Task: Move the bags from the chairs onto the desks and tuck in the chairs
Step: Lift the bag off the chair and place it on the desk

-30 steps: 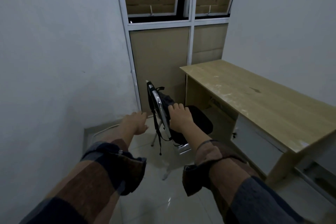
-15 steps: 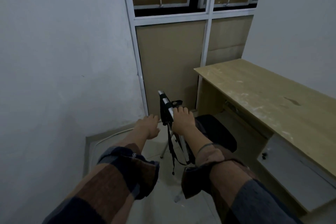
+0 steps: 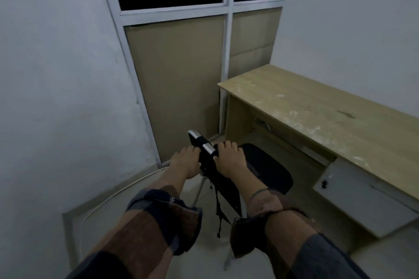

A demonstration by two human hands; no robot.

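A metal-framed chair [image 3: 267, 165] with a black seat stands in front of the wooden desk [image 3: 317, 115], its seat partly under the desk's edge. A black bag [image 3: 226, 190] hangs on the backrest, with thin straps dangling toward the floor. My right hand [image 3: 229, 158] is closed over the top of the backrest and bag. My left hand [image 3: 186, 162] presses against the backrest's rear side, fingers curled on it. The bag's lower part is hidden behind my right forearm.
A white wall runs close along the left. Straight ahead is a white-framed window [image 3: 226, 52] backed with cardboard. A white drawer unit [image 3: 362, 199] sits under the desk at the right. A white cable [image 3: 108, 195] lies on the pale floor.
My left hand has moved right onto the chair's backrest. The right hand has stayed on it. I have come closer, and the chair now sits nearer the desk.
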